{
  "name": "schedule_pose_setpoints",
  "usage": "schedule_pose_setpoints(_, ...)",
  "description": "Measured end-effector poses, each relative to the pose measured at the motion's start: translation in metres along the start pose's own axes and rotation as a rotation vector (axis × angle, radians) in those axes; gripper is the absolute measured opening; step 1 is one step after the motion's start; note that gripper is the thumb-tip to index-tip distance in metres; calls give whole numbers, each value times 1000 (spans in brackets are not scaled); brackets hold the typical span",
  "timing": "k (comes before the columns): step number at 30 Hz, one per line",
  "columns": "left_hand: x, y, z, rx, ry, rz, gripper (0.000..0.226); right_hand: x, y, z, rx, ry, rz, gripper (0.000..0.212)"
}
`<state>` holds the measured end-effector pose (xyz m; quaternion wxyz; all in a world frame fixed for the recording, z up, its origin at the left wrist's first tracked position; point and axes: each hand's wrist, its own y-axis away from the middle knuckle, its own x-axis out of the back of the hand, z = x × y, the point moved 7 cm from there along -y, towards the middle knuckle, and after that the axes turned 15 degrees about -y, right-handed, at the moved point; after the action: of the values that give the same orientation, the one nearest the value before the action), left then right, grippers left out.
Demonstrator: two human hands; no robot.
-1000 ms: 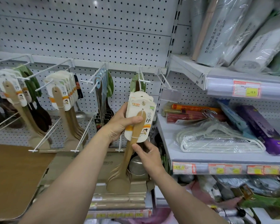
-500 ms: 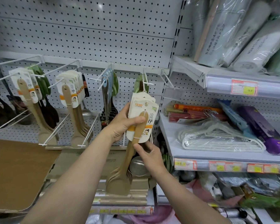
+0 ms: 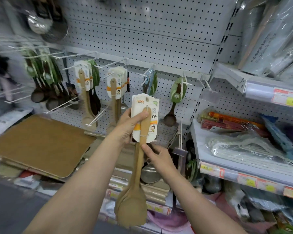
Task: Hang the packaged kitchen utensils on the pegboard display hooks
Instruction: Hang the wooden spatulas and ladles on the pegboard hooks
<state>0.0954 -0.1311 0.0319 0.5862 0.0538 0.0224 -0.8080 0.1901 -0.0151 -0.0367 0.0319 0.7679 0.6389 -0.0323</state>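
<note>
A stack of carded wooden spatulas (image 3: 145, 119) is held up in front of the white pegboard (image 3: 142, 36). My left hand (image 3: 130, 125) grips the white cards, thumb across the front. Just below the cards, my right hand (image 3: 156, 154) pinches the wooden handles; the spatula heads (image 3: 130, 208) hang low. Behind the stack, a white hook (image 3: 147, 76) carries blue-carded utensils and another hook (image 3: 184, 80) a green-carded dark spoon (image 3: 174, 100). Two hooks to the left carry matching carded spatulas (image 3: 115, 88), (image 3: 84, 80).
A brown cardboard sheet (image 3: 39, 142) lies at lower left. Dark ladles (image 3: 46, 92) and a steel strainer (image 3: 46, 26) hang at far left, blurred. The right shelf (image 3: 243, 169) holds bagged hangers and boxes, with rolled packages above. A steel pot (image 3: 149, 173) sits below my hands.
The view has swung to the left, so the shelves appear shifted right and the left edge is blurred. Both hands keep the same hold on the spatula stack, now away from the hook.
</note>
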Motion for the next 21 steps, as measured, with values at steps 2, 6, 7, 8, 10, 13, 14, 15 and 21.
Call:
schedule_pose_setpoints(2,24,14,2,2,23,67,34,-22,3,1,-33,5,-69,30)
schedule_pose_setpoints(6,74,42,9,13,29,180,29,-69,9,5,-54,23,-167,25)
schedule_pose_setpoints(7,88,47,10,12,21,200,32,-83,10,5,-61,23,-193,25)
schedule_pose_setpoints(8,102,53,12,11,15,224,35,-96,10,6,-69,23,-221,25)
schedule_pose_setpoints(10,132,64,15,2,5,270,34,-125,10,8,-72,43,-279,21)
schedule_pose_setpoints(13,181,80,18,2,22,333,36,-172,7,10,-64,73,-341,16)
schedule_pose_setpoints(14,199,84,19,1,28,357,37,-189,7,10,-68,81,-359,15)
schedule_pose_setpoints(15,218,89,19,-2,34,381,37,-208,6,11,-68,92,-377,16)
schedule_pose_setpoints(21,347,114,30,-5,71,502,40,-334,-3,21,-100,131,-463,25)
